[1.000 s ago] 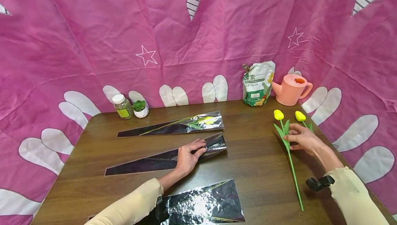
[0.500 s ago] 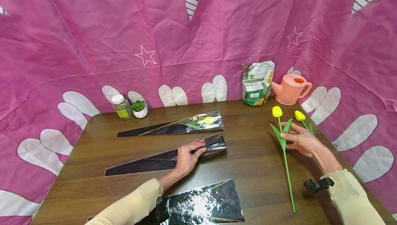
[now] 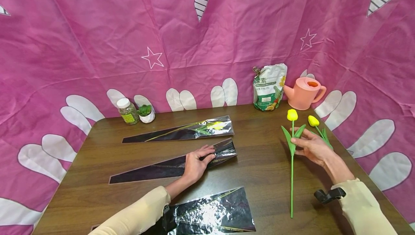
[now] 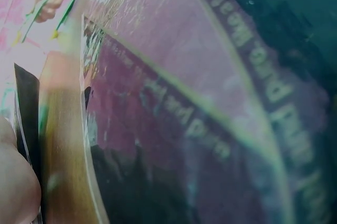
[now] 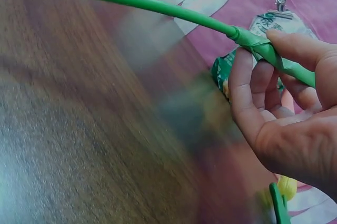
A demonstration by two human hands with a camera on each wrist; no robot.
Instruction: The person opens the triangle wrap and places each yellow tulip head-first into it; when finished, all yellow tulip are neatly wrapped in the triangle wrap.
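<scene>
In the head view, my right hand (image 3: 312, 147) pinches a yellow tulip (image 3: 292, 152) just below its leaves. The bloom points away and the green stem hangs toward the near edge. The right wrist view shows thumb and fingertips on the stem (image 5: 158, 6). My left hand (image 3: 196, 163) grips a black-and-clear flower sleeve (image 3: 146, 170) near its wide right end, which bulges up a little. Part of that sleeve is hidden under the hand. A second yellow tulip (image 3: 313, 121) lies beyond my right hand, partly covered by it.
Farther back lies a sleeve with a tulip inside (image 3: 181, 132); nearer is another sleeve (image 3: 214, 209), partly under my left forearm. Along the back stand a jar (image 3: 128, 112), a small potted plant (image 3: 146, 114), a clipped pouch (image 3: 270, 88) and a pink watering can (image 3: 304, 94). A pink curtain hangs behind.
My right hand has moved slightly left with the tulip, and the stem has swung from slanting right to nearly straight. More of the second tulip's leaves show. My left hand stays on the sleeve.
</scene>
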